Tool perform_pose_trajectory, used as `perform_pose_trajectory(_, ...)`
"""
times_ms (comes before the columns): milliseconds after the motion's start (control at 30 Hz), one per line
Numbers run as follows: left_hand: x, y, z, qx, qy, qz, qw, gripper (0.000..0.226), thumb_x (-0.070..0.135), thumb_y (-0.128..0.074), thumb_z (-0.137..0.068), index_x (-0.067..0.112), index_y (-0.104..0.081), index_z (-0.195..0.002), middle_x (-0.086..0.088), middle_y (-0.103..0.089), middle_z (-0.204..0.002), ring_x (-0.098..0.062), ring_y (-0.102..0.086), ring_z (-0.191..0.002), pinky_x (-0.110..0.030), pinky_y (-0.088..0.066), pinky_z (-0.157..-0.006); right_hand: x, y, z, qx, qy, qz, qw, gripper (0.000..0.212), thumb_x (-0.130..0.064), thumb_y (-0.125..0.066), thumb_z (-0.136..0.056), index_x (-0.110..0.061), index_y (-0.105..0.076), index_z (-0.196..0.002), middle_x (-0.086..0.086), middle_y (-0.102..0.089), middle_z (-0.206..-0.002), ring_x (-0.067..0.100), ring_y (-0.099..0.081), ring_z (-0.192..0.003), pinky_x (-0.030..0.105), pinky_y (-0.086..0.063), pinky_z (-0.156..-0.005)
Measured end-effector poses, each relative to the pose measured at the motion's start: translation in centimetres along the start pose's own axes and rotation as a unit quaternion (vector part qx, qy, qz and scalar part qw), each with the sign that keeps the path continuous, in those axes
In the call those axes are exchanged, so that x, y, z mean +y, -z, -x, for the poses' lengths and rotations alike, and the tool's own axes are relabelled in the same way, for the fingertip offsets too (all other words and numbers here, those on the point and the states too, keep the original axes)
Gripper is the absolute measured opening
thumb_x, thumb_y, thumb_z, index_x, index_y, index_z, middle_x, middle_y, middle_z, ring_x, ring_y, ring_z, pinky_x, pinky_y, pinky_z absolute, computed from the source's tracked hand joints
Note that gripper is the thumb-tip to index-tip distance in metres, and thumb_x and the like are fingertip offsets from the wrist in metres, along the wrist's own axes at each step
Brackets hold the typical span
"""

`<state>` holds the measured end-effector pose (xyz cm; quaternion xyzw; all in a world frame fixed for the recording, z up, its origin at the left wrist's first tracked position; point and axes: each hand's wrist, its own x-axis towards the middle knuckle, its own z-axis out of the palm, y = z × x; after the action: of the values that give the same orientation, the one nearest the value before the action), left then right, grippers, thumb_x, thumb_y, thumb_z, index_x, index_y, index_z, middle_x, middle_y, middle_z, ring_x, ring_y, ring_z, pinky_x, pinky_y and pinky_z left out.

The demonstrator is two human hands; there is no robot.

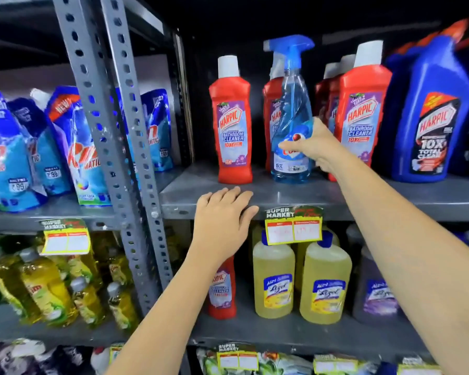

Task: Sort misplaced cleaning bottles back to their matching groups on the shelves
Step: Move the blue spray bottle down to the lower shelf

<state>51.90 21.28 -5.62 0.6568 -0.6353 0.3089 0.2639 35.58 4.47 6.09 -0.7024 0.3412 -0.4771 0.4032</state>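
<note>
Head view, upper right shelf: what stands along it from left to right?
Lone red Harpic bathroom cleaner bottle → clear blue trigger spray bottle, gripped by the right hand → red Harpic bottle with white cap → large blue Harpic bottle.

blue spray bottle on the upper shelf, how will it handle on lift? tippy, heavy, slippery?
The blue spray bottle looks nearly full, so probably fairly heavy for its size. It is tall and narrow with a bulky trigger head, so likely tippy if pushed high up. Smooth clear plastic may be slippery; the right hand wraps the labelled waist, which should help grip.
</note>
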Motion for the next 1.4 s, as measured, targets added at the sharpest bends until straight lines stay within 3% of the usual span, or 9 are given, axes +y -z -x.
perform_pose_trajectory(200, -0.2, -0.5, -0.2, 0.028, 0.0, 0.014, 1.0, 0.041, 0.043, -0.04, -0.096, 0.019, -0.066, -0.116, -0.006, -0.068, -0.118, -0.029, -0.059, -0.109, -0.046, -0.037, -0.093, -1.2, -0.8, 1.7, 0.041, -0.002, 0.053, 0.998, 0.069, -0.01, -0.087, -0.065, -0.015, -0.047, -0.122, -0.001, -0.062, -0.115, 0.015, -0.062, -0.107, 0.023, -0.053, -0.082)
perform_pose_trajectory(400, -0.3, -0.4, 0.4, 0.023, -0.025, -0.001, 0.999, 0.042, 0.041, -0.037, -0.098, 0.014, -0.061, -0.118, -0.009, -0.065, -0.115, -0.033, -0.056, -0.104, -0.046, -0.036, -0.09, -1.1, -1.7, 5.7, 0.097, 0.082, 0.067, 0.99, 0.071, -0.009, -0.079, -0.077, -0.002, -0.039, -0.136, -0.003, -0.053, -0.114, 0.004, -0.049, -0.098, -0.006, -0.036, -0.066)
perform_pose_trajectory(500, -0.5, -0.5, 1.3, 0.041, -0.031, 0.015, 0.999, 0.045, 0.041, -0.036, -0.099, 0.011, -0.057, -0.125, -0.012, -0.061, -0.123, -0.033, -0.052, -0.113, -0.047, -0.033, -0.097, -1.3, -1.8, 7.2, 0.107, 0.094, 0.021, 0.99, 0.068, -0.017, -0.084, -0.072, -0.008, -0.045, -0.128, 0.001, -0.064, -0.118, -0.001, -0.062, -0.097, 0.009, -0.048, -0.085)
perform_pose_trajectory(567, -0.5, -0.7, 2.9, 0.059, -0.027, 0.029, 0.997, 0.049, 0.039, -0.038, -0.1, 0.009, -0.048, -0.137, -0.016, -0.05, -0.14, -0.034, -0.039, -0.132, -0.049, -0.024, -0.109, -2.0, -1.5, 8.8, 0.09, 0.105, -0.031, 0.99, 0.049, -0.008, -0.081, -0.075, -0.016, -0.049, -0.111, -0.007, -0.066, -0.103, -0.007, -0.066, -0.086, 0.016, -0.051, -0.08)
perform_pose_trajectory(700, -0.7, -2.0, 7.8, 0.064, -0.015, 0.053, 0.996, 0.055, 0.035, -0.045, -0.099, 0.009, -0.036, -0.147, -0.017, -0.019, -0.158, -0.032, -0.008, -0.146, -0.055, -0.015, -0.114, -4.0, -1.7, 13.6, 0.039, 0.114, -0.123, 0.985, 0.055, -0.027, -0.087, -0.063, -0.019, -0.054, -0.107, -0.007, -0.072, -0.101, 0.013, -0.069, -0.099, 0.034, -0.055, -0.088)
perform_pose_trajectory(800, -1.6, -4.3, 11.9, 0.015, -0.014, 0.05, 0.999, 0.052, 0.033, -0.049, -0.097, 0.007, -0.043, -0.142, -0.018, -0.017, -0.158, -0.032, -0.006, -0.147, -0.054, -0.017, -0.114, -2.8, -2.9, 17.5, 0.011, 0.094, -0.137, 0.986, 0.065, -0.035, -0.091, -0.051, -0.023, -0.056, -0.104, -0.01, -0.074, -0.097, 0.016, -0.068, -0.1, 0.036, -0.055, -0.089)
perform_pose_trajectory(1000, -2.5, -10.1, 21.0, -0.173, -0.024, 0.045, 0.984, 0.056, 0.042, -0.029, -0.099, 0.006, -0.049, -0.138, -0.016, -0.028, -0.155, -0.031, -0.011, -0.146, -0.054, -0.027, -0.111, 6.6, -7.4, 23.8, -0.036, -0.001, -0.076, 0.996, 0.054, 0.005, -0.081, -0.068, -0.028, -0.05, -0.099, -0.016, -0.067, -0.094, -0.014, -0.064, -0.079, 0.008, -0.048, -0.071)
perform_pose_trajectory(1267, -3.7, -14.7, 26.0, -0.344, 0.037, 0.024, 0.938, 0.063, 0.049, -0.028, -0.091, 0.011, -0.063, -0.127, -0.009, -0.055, -0.137, -0.027, -0.054, -0.124, -0.048, -0.049, -0.092, 18.5, -11.0, 24.4, -0.059, -0.147, -0.008, 0.987, 0.061, -0.007, -0.082, -0.072, -0.025, -0.047, -0.119, 0.001, -0.066, -0.117, 0.016, -0.065, -0.108, 0.034, -0.052, -0.095)
perform_pose_trajectory(1400, -4.7, -16.7, 28.3, -0.364, -0.001, 0.03, 0.931, 0.064, 0.056, -0.027, -0.096, 0.014, -0.054, -0.136, -0.006, -0.049, -0.143, -0.025, -0.05, -0.128, -0.044, -0.042, -0.102, 21.8, -11.4, 23.7, -0.069, -0.172, 0.013, 0.983, 0.062, -0.009, -0.082, -0.072, -0.028, -0.05, -0.121, 0.0, -0.069, -0.116, 0.014, -0.067, -0.105, 0.041, -0.052, -0.097)
